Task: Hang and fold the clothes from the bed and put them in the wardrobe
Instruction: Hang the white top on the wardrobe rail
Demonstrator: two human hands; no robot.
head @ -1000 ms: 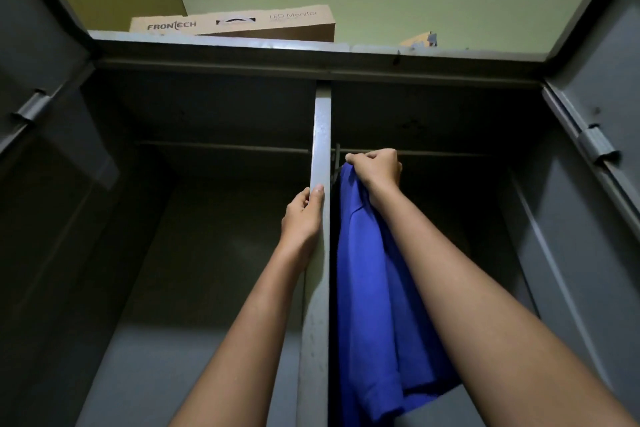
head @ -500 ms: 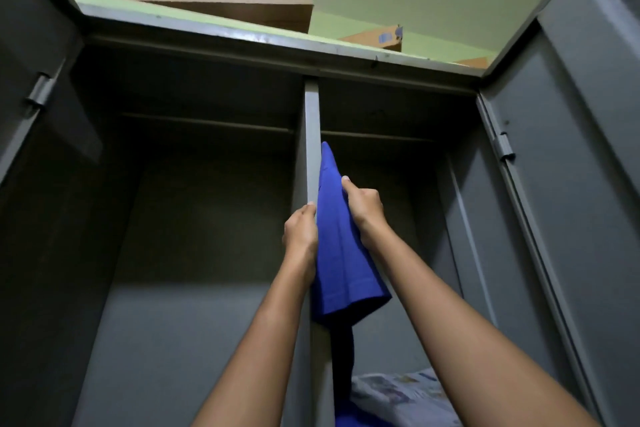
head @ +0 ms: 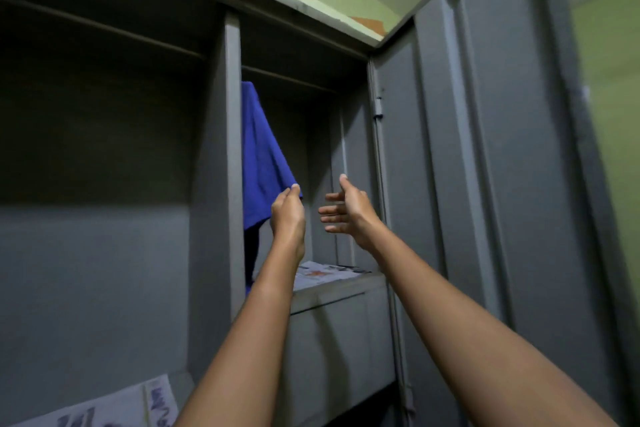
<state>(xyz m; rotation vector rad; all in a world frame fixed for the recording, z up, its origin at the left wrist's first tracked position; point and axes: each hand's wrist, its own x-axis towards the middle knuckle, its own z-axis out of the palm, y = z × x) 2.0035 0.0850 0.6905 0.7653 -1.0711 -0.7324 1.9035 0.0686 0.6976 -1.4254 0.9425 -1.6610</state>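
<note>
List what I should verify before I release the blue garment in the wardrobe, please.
1. Blue garment hangs in the right compartment: ok.
2. Hanger hook sits on the rail: cannot tell, the top is hidden beside the divider.
3. Left hand controls the garment: ok, it pinches the lower edge.
4. Right hand is free: ok, open and holding nothing.
5. Right door is out of the way: ok, open.

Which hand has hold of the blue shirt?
The left hand pinches the lower corner of the blue shirt. The right hand beside it is open, fingers spread, holding nothing.
</note>
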